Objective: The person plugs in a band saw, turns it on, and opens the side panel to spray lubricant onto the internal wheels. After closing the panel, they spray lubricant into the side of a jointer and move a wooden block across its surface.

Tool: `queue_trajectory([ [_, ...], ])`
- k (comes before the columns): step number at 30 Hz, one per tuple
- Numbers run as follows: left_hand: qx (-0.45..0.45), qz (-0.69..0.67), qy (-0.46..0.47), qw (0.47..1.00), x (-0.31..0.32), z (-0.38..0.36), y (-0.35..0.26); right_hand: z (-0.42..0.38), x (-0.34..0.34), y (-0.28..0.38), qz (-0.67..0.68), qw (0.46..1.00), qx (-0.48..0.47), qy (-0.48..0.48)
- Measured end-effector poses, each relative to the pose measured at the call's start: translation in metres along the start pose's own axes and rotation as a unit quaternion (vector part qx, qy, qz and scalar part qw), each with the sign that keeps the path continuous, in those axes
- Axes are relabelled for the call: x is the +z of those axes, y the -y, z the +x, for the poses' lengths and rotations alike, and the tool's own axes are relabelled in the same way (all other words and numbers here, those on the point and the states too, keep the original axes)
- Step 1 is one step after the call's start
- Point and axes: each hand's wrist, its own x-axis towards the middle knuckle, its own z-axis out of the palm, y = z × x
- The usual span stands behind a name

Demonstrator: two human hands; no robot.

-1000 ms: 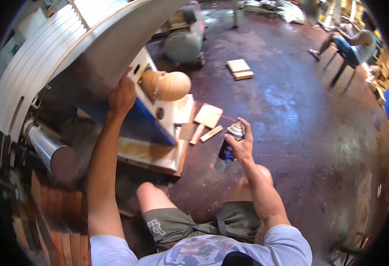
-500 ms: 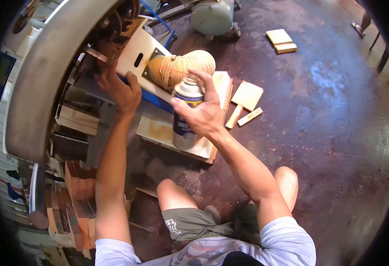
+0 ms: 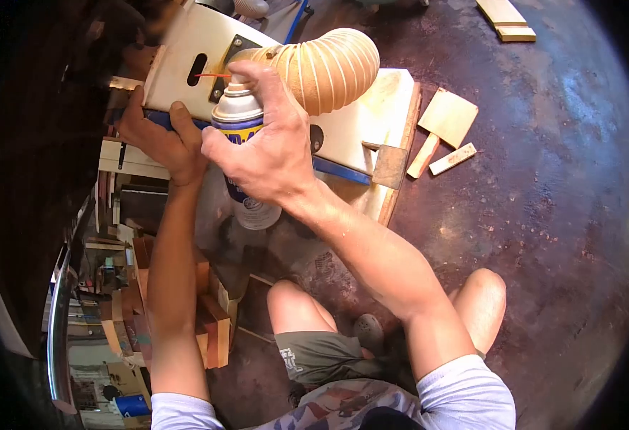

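Note:
My right hand (image 3: pixel 268 143) is wrapped round a blue and yellow spray can (image 3: pixel 246 190), its index finger on the nozzle. From the nozzle a thin red straw points left, over a pale panel (image 3: pixel 171 82) with a dark oval slot. My left hand (image 3: pixel 164 143) is beside the lower left edge of this panel, thumb and fingers apart; nothing shows in it, though some fingertips lie in shadow. A ribbed, tan hose (image 3: pixel 336 68) bends away from a dark plate on the panel, just beyond the can.
A hammer-like tool (image 3: pixel 388 165) lies on the pale board's right end. On the dark floor are a square-headed wooden piece (image 3: pixel 449 118), a small block (image 3: pixel 453 159) and more wood (image 3: pixel 507 20). Stacked blocks (image 3: pixel 214 326) stand at lower left, near a metal bar (image 3: pixel 60 337).
Both hands have shifted left in view, the can with the right one. The view has moved closer to the panel and hose, and the hammer-like tool now shows.

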Motion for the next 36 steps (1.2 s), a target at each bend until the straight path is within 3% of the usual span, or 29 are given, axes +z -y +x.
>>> queue_trajectory([
  [8, -0.023, 0.011, 0.040, 0.999, -0.006, 0.001, -0.007, -0.005, 0.013, 0.000, -0.014, 0.998, -0.013, -0.051],
  [36, 0.005, 0.005, 0.014, 1.000, -0.004, 0.003, -0.006, -0.004, 0.006, 0.003, -0.010, 1.000, 0.011, -0.015],
])
